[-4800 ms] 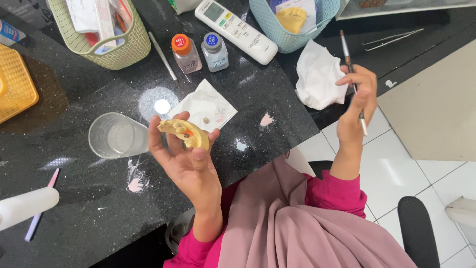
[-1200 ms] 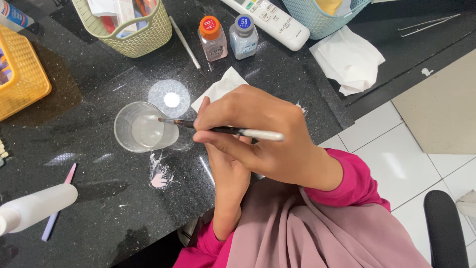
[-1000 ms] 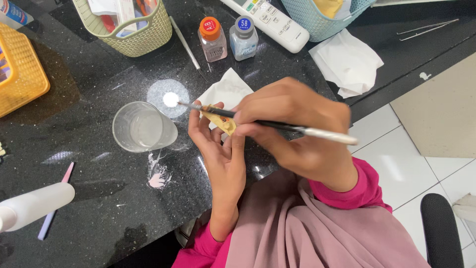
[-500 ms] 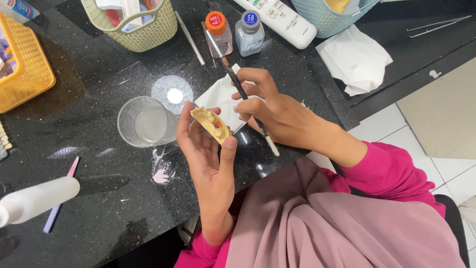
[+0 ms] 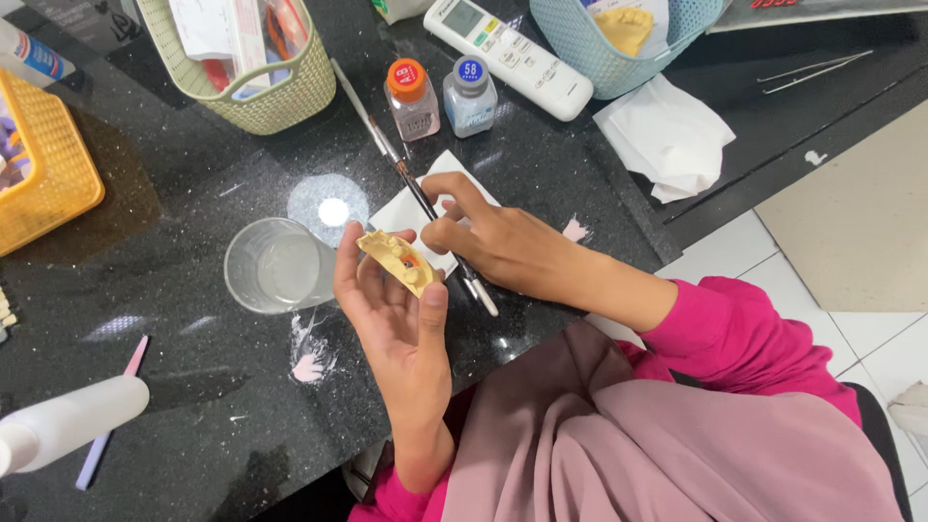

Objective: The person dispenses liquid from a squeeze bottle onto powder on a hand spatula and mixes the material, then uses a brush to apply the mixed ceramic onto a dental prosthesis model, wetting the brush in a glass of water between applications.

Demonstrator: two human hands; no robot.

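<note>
Over the dark speckled counter [image 5: 174, 406], left hand [image 5: 396, 309] cradles the yellow dental cast [image 5: 398, 261], fingers curled round it. Right hand [image 5: 493, 242] pinches a fine brush [image 5: 425, 208], tip probably on the white tissue [image 5: 416, 208]. Best steady the cast and keep strokes light.

Bright pink long sleeves, cuffs pushed up forearms. Dusty mauve-pink headscarf drapes over chest, 5 o'clock. Left hand [image 5: 391, 304], right hand [image 5: 498, 242] bare, no rings.
</note>
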